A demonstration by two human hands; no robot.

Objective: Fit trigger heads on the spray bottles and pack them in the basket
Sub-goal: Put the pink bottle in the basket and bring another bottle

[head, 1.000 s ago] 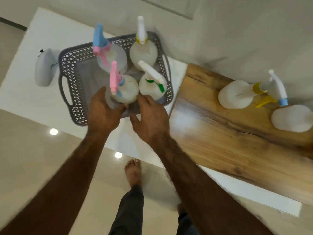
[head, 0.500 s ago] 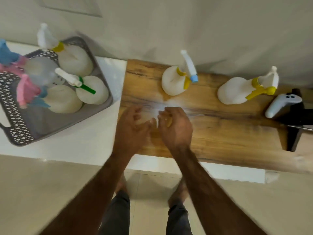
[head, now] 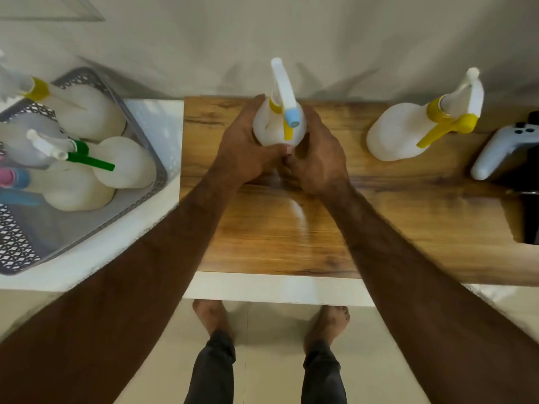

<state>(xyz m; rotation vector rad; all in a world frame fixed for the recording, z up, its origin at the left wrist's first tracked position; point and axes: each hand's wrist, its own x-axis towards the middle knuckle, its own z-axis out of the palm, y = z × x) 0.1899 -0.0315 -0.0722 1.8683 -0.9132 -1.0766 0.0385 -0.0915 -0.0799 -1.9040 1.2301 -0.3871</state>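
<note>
A white spray bottle [head: 267, 128] with a white trigger head, blue nozzle and yellow lever stands on the wooden board [head: 277, 228]. My left hand [head: 248, 150] wraps its left side and my right hand [head: 318, 153] cups its right side and base. A second white bottle with a yellow trigger [head: 408, 132] stands alone further right on the board. The grey lattice basket [head: 145, 196] at the left holds several fitted bottles, one with a green lever [head: 125, 161].
A white game controller [head: 501, 150] lies at the board's right end beside a dark object. The board rests on a white counter [head: 262, 290] against a pale wall. My bare feet show below the counter edge.
My hands left the basket, swung right across the board and closed around the blue-nozzle bottle. The view turned right, so the basket now sits at the left edge.
</note>
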